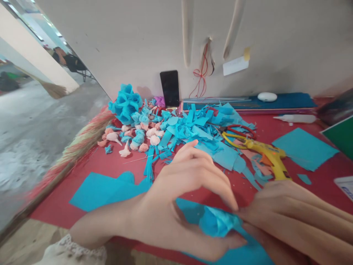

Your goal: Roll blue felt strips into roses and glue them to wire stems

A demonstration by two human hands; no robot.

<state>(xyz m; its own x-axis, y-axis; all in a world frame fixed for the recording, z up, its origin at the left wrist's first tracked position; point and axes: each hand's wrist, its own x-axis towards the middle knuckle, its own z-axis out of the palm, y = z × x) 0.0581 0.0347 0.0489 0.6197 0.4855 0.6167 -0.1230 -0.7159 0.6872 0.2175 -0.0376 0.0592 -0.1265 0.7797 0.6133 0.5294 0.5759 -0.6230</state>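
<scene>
While both hands meet near the near edge of the red table (pixel 264 130), a blue paper flower (pixel 216 222) sits between them, above blue paper that reaches that edge. The left hand (pixel 179 180) curves around it in a C, the thumb and forefinger closed on the bloom. The right hand (pixel 286 209) has its fingertips gathered at the flower's base; blur and overlap hide whether it grips anything.

Toward the left edge lies a blue sheet (pixel 96 189). A bunch of larger blue flowers (pixel 126 105) fills the far left corner, with small pink, white and blue buds (pixel 138 138) just in front. Against the wall at the far edge leans a black phone (pixel 170 88), its screen dark. Blue scraps (pixel 193 127) heap up mid-table, beside a yellow glue gun (pixel 271 154).

Near the far right corner rests a white nozzle bottle (pixel 299 118), with no readable label. At the right edge, a white card (pixel 344 186) carries blue lettering, cut off and illegible. On the wall, yellow tape holds a white slip (pixel 235 66); no words can be made out.
</scene>
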